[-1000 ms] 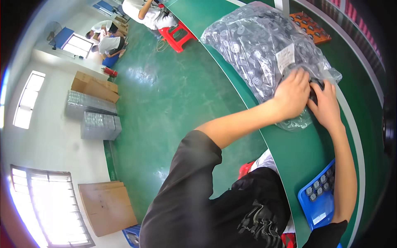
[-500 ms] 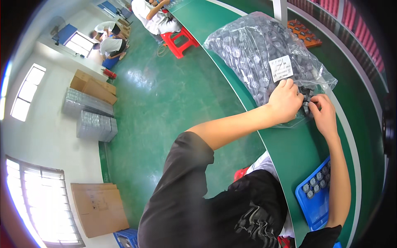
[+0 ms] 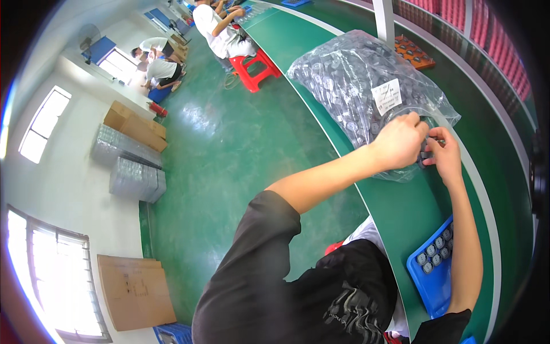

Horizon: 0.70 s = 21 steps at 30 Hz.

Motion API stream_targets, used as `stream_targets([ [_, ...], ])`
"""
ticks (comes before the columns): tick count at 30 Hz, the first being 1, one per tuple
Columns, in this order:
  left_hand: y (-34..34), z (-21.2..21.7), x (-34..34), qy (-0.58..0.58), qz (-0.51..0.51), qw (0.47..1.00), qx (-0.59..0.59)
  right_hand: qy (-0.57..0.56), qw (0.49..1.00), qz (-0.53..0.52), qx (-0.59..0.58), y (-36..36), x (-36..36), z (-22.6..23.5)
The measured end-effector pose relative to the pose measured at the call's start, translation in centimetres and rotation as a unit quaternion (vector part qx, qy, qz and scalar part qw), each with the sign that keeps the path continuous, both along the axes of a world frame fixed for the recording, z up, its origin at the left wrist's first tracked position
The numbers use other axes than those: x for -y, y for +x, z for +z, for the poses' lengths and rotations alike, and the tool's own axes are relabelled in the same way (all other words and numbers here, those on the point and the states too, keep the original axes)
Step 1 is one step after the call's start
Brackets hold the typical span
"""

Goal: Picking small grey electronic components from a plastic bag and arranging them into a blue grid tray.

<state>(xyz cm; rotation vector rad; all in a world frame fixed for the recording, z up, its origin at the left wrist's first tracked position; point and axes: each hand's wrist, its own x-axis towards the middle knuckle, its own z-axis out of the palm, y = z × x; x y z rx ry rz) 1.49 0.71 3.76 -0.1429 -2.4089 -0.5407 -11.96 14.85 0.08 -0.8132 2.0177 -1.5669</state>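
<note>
Bright daylight from windows (image 3: 43, 123) at left, glare on floor (image 3: 229, 143); strong fisheye bending, dark rim.

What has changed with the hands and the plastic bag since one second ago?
The left hand, which lay flat on the clear plastic bag of small grey parts, now pinches its open edge beside the right hand. The bag and the blue tray stayed in place.
</note>
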Motion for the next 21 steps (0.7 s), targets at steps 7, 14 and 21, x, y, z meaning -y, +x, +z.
stream_targets([
  [7, 0.3, -1.8, -2.3, 0.022, 0.027, 0.999, 0.014, -0.085, 0.995, -0.024, 0.046, -0.8, -2.8, 1.5],
  [14, -1.3, -4.6, -1.6, -0.135, 0.118, 0.979, 0.1, -0.094, 0.989, -0.035, 0.106, -1.8, -12.2, 2.7],
  [21, 0.4, -1.2, -3.2, 0.032, -0.014, 0.999, -0.003, -0.194, 0.969, -0.116, 0.103, -3.3, -29.7, 1.0],
])
